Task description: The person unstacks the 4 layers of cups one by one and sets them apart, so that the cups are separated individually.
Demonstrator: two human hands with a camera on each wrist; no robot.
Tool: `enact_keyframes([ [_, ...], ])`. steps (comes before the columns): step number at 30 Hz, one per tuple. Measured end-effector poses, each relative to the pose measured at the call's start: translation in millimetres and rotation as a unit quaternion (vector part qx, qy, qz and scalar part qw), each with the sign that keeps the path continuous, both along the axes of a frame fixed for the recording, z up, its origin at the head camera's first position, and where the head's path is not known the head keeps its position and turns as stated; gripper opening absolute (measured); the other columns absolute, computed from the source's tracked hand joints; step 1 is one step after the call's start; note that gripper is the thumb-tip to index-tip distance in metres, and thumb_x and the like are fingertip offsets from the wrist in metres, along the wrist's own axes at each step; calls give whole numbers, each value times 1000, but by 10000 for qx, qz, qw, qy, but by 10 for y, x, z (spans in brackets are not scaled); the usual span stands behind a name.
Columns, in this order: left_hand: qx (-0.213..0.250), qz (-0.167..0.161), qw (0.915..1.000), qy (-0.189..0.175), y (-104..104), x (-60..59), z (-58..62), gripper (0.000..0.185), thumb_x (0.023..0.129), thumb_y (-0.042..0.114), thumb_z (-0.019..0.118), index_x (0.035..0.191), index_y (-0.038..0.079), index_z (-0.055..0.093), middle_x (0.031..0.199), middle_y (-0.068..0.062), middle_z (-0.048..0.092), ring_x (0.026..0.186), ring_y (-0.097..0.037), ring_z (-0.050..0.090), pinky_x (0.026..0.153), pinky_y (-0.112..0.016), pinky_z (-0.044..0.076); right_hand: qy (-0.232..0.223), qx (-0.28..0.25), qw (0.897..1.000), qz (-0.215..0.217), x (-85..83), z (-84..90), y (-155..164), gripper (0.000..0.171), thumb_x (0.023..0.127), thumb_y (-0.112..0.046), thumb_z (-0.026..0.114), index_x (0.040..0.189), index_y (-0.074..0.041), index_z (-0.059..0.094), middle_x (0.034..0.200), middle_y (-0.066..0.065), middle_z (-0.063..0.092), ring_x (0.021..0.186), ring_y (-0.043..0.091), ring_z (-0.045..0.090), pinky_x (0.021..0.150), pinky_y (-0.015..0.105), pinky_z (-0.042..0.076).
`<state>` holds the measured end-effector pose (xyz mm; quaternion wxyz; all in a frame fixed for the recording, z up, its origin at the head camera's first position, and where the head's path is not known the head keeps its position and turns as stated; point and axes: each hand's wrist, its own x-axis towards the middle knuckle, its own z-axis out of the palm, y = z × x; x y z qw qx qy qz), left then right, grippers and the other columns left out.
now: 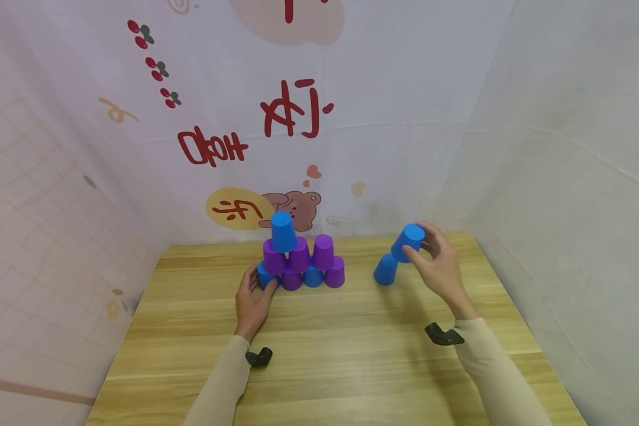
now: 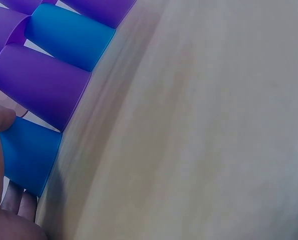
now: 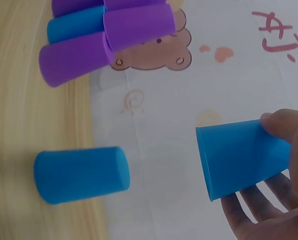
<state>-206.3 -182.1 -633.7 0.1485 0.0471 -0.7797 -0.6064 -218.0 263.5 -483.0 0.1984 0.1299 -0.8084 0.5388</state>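
Upside-down plastic cups stand stacked in tiers on the table. The bottom row alternates blue and purple, and three purple cups point(image 1: 299, 254) sit above it. One blue cup point(image 1: 283, 232) tops the left side. My left hand point(image 1: 252, 305) holds the leftmost bottom blue cup point(image 2: 31, 152) between thumb and fingers. To the right, my right hand point(image 1: 441, 266) grips another blue cup point(image 3: 246, 157) upside down, in the air. Just below and left of it, a separate blue cup point(image 1: 386, 270) stands inverted on the table, apart from the stack.
The wooden table point(image 1: 319, 355) reaches back to a white printed cloth point(image 1: 383, 77) with red characters and a bear drawing. Cloth hangs at both sides too. Black curved pieces point(image 1: 444, 335) sit at both wrists.
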Motion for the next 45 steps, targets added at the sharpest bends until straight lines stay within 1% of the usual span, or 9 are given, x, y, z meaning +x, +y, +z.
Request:
enact_keyframes([
  [9,18,-18,10000,21,7,4,0,62,105,17,82,161,11,56,161,-17,63,154,-39,60,134,-55,48,-61,28,9995,-295,4,-147,196,62,100,4,81,158,0,58,149,30,68,125,-14,64,108,3,52],
  [14,-41,-24,10000,87,4,-5,-9,63,105,18,82,162,11,55,161,-18,64,154,-39,61,133,-57,48,10,-38,9995,-327,1,-219,264,62,99,7,80,157,2,58,148,32,68,126,-13,65,108,4,53],
  [18,-31,-37,10000,39,9,0,6,62,106,19,82,161,13,55,161,-17,64,154,-38,60,134,-56,48,-36,-55,9994,-334,-17,-294,310,61,100,7,80,157,4,58,148,32,68,126,-14,65,108,4,53],
  [25,-60,-17,10000,37,11,-2,-7,63,106,20,81,163,13,54,161,-16,63,155,-38,60,135,-58,47,-254,-100,9988,-416,-44,-421,364,60,101,4,81,156,4,58,149,32,68,125,-14,64,107,3,53],
  [34,-37,-2,10000,-50,13,-3,-4,61,107,20,81,162,12,55,162,-16,62,155,-38,59,135,-55,48,-580,-97,9963,-632,-79,-605,383,61,100,-1,83,156,5,57,150,31,69,122,-13,63,105,3,53],
  [37,-26,-8,10000,-44,13,-7,-5,62,106,19,81,162,12,55,163,-16,62,155,-38,59,135,-55,47,-725,-26,9948,-712,-85,-651,392,61,101,-4,84,156,3,57,150,29,69,125,-3,66,104,4,54],
  [41,-21,-26,10000,-43,15,-5,-3,63,106,18,80,163,11,54,163,-17,62,156,-39,59,135,-56,47,-977,79,9922,-765,-86,-692,387,61,103,-8,83,157,1,57,152,28,68,135,27,71,105,5,55],
  [43,-21,-27,10000,-42,16,-5,-3,63,106,18,80,163,11,54,163,-17,61,156,-39,59,135,-56,47,-1105,147,9908,-766,-88,-708,381,61,104,-10,82,157,0,56,153,28,67,140,40,69,110,13,58],
  [45,-33,-20,10000,-45,18,-5,-4,63,107,19,80,163,11,54,163,-17,62,156,-39,59,135,-57,47,-1217,167,9896,-747,-94,-727,372,60,104,-10,82,157,0,56,154,27,67,143,45,67,116,27,61],
])
